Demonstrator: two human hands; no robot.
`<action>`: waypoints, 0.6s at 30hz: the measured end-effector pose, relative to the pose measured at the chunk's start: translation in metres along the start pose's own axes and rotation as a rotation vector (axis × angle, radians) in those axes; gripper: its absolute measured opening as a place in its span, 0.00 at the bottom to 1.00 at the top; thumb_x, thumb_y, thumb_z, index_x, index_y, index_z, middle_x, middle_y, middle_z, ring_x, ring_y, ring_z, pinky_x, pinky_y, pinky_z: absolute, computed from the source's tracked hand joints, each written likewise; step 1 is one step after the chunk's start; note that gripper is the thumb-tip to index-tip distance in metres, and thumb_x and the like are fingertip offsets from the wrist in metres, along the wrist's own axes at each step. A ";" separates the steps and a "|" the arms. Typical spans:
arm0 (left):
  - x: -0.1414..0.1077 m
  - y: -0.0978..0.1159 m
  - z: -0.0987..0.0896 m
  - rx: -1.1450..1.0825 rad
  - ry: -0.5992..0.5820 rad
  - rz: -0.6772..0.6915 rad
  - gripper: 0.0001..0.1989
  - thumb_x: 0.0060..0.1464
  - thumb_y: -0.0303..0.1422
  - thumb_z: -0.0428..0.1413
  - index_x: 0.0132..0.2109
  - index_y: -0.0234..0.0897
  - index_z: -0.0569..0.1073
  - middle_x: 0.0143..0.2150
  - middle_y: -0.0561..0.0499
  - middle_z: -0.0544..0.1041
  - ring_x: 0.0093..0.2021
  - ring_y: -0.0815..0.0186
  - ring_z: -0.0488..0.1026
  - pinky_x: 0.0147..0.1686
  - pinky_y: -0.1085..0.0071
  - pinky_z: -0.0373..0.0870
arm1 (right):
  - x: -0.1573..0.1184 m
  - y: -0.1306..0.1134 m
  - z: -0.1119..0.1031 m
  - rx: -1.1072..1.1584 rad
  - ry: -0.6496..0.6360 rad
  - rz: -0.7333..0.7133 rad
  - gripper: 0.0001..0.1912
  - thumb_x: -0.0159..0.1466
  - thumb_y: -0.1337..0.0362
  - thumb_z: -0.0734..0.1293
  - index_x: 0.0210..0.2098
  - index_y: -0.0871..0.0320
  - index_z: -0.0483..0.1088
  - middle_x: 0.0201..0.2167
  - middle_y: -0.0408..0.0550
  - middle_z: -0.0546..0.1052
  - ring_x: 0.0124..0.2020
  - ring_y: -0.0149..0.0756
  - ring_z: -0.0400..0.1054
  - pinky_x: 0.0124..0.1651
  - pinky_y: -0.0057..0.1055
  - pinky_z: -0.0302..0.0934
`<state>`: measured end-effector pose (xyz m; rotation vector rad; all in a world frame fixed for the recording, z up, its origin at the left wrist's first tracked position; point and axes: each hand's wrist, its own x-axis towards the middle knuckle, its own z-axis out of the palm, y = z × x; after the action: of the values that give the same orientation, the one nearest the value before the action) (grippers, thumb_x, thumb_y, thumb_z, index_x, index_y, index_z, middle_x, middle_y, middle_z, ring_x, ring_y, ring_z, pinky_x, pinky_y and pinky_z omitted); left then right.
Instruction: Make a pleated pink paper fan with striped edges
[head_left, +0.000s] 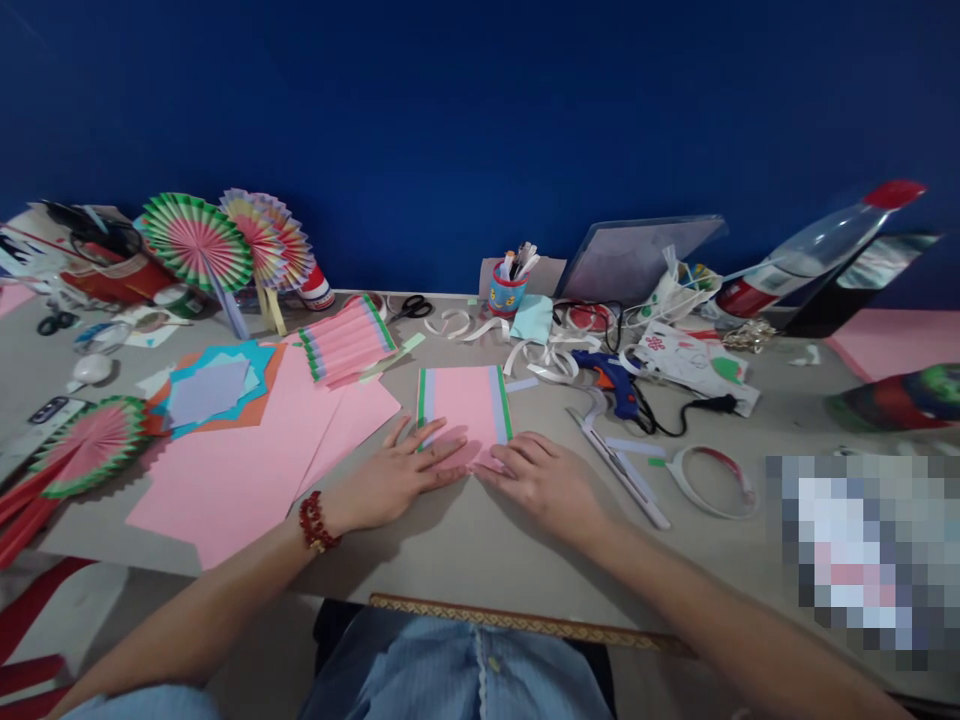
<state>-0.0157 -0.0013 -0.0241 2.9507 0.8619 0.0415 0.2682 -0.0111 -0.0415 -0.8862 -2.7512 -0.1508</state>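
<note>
A pink paper sheet (pixel 463 400) with lilac and green strips along its sides lies on the table in front of me. My left hand (pixel 405 465) rests flat on its near left part, fingers spread. On the near right corner lies my right hand (pixel 536 480), fingers stretched out, the tips close to the left hand's at the near edge. Both hands cover that edge, so whether it is folded is hidden. Behind to the left is a pleated pink paper (pixel 349 340) with the same coloured edges.
Large pink sheets (pixel 240 480) and blue and orange paper pieces (pixel 225 385) lie left. Paper fans (pixel 199 240) stand behind. To the right are a blue glue gun (pixel 619 385), a utility knife (pixel 619 470), a tape roll (pixel 712 482) and a tilted bottle (pixel 810 250).
</note>
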 end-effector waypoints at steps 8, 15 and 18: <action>-0.040 -0.004 -0.001 -0.019 -0.065 -0.047 0.32 0.66 0.41 0.48 0.72 0.47 0.47 0.73 0.54 0.53 0.74 0.53 0.38 0.69 0.44 0.27 | -0.039 0.014 -0.010 0.028 -0.051 0.099 0.29 0.61 0.76 0.66 0.60 0.48 0.68 0.60 0.47 0.71 0.53 0.45 0.64 0.57 0.46 0.56; -0.059 0.000 0.011 0.005 0.013 -0.147 0.29 0.66 0.42 0.49 0.71 0.49 0.53 0.74 0.47 0.48 0.72 0.52 0.47 0.69 0.46 0.40 | -0.047 0.016 -0.008 0.062 -0.073 0.155 0.33 0.58 0.80 0.63 0.59 0.47 0.69 0.60 0.46 0.72 0.54 0.45 0.63 0.54 0.43 0.58; -0.060 0.003 0.012 0.013 0.040 -0.183 0.29 0.66 0.41 0.50 0.70 0.50 0.54 0.75 0.45 0.46 0.72 0.50 0.48 0.68 0.46 0.46 | -0.045 0.014 -0.008 0.071 -0.083 0.170 0.34 0.57 0.81 0.62 0.58 0.47 0.70 0.60 0.46 0.72 0.54 0.46 0.62 0.54 0.44 0.58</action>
<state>-0.0639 -0.0368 -0.0359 2.8778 1.1367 0.0859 0.3138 -0.0263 -0.0459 -1.1252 -2.7206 0.0152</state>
